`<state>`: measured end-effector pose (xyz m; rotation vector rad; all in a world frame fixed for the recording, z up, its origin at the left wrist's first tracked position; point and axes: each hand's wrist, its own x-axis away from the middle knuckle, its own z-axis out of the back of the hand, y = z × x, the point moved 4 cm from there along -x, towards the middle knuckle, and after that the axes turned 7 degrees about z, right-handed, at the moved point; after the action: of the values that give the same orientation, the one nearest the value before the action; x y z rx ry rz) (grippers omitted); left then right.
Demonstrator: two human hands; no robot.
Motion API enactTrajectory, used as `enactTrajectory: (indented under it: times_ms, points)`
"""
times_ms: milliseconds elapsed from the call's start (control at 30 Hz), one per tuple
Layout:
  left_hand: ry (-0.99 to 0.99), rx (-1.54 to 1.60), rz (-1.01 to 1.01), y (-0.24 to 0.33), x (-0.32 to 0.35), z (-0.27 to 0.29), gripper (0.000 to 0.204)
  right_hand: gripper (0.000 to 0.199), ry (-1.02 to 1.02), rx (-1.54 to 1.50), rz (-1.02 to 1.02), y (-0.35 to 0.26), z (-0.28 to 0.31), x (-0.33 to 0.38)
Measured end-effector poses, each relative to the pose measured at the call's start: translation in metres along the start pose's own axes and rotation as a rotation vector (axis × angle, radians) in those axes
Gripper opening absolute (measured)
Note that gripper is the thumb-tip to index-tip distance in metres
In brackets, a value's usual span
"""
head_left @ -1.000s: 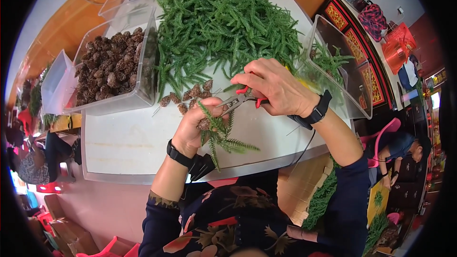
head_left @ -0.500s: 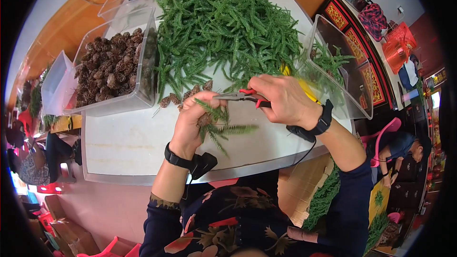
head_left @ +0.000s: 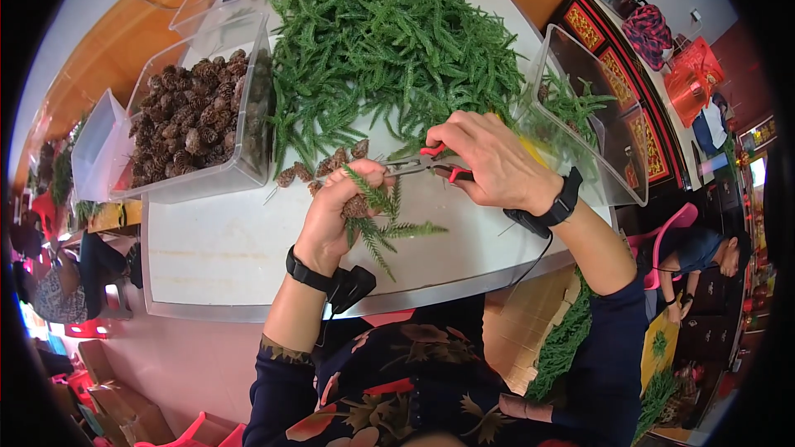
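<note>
My left hand [head_left: 333, 207] is closed round a green artificial pine sprig [head_left: 383, 230], its needled tips fanning out below the fingers. A brown pine cone [head_left: 356, 207] shows among the sprig's branches, against my palm. In my right hand [head_left: 495, 161] is a pair of pliers [head_left: 426, 162] with red-and-black handles, the handles spread apart. Their jaws reach the left fingertips; what lies between the jaws is too small to make out. Several loose pine cones [head_left: 301, 171] with thin wire stems lie on the table just beyond my left hand.
A clear plastic box [head_left: 240, 153] full of pine cones stands at the left. Across the table's far side spreads a large heap of green sprigs [head_left: 397, 41]. Another clear box [head_left: 617, 174] with sprigs sits at the right. A seated person [head_left: 704, 261] works at the far right.
The plier handles have spread apart, and my right fingers have opened with them. My left hand and the sprig have stayed almost in place.
</note>
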<state>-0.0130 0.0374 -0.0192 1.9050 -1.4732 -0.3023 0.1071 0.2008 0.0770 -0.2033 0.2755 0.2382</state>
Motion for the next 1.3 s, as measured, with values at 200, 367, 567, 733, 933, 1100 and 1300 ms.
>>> enactTrajectory:
  times_ms: [200, 367, 567, 733, 933, 1100, 1300]
  points:
    - [-0.068, 0.036, 0.078, -0.007, 0.002, 0.003, 0.020, 0.045, 0.075, 0.047, 0.116, 0.002, -0.001, -0.006]
    - [-0.069, -0.005, 0.154, -0.009, 0.005, -0.002, 0.024, 0.045, 0.151, 0.166, 0.241, 0.006, 0.002, -0.007]
    - [-0.196, 0.015, 0.213, -0.012, 0.003, 0.001, 0.027, 0.040, 0.174, 0.272, 0.330, 0.003, 0.007, -0.005]
    - [-0.122, 0.005, 0.144, -0.011, 0.002, 0.001, 0.022, 0.036, 0.132, 0.229, 0.233, 0.000, 0.006, -0.001]
    - [0.194, -0.412, -0.232, 0.011, 0.007, -0.018, 0.011, 0.029, -0.061, -0.130, -0.195, -0.011, -0.002, 0.009]
    - [0.390, -0.847, -0.513, 0.015, 0.015, -0.028, 0.009, 0.028, -0.302, -0.455, -0.557, -0.025, -0.010, 0.008]
    - [0.382, -0.638, -0.512, 0.010, 0.010, -0.021, 0.009, 0.033, -0.204, -0.417, -0.496, -0.019, -0.013, 0.014]
